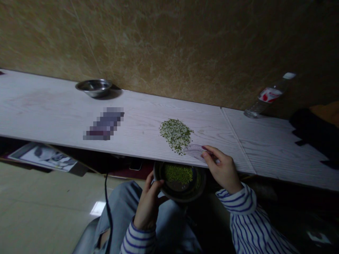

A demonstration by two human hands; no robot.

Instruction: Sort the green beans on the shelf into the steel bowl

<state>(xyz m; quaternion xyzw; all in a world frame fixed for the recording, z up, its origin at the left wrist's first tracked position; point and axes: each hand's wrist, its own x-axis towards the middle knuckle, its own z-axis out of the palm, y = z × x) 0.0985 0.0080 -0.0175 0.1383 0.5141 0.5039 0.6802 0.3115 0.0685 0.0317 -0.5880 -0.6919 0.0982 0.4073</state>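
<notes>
My left hand (151,194) grips the left rim of a metal bowl (182,197), held just below the front edge of the counter. Green beans (178,173) lie inside that bowl. Between the thumb and fingers of my right hand (221,167) is a clear plastic protractor (195,151), flat on the counter near its edge. Its left end touches the lower side of a pile of mixed green beans and white grains (176,134), which is spread on the wood above the bowl.
A second metal bowl (94,87) stands by the wall, left of a clear bottle (266,97) with a red and white label. A pixelated flat object (105,123) lies on the counter (143,141). Dark cloth (315,130) is at far right; a black cable (108,208) hangs at left.
</notes>
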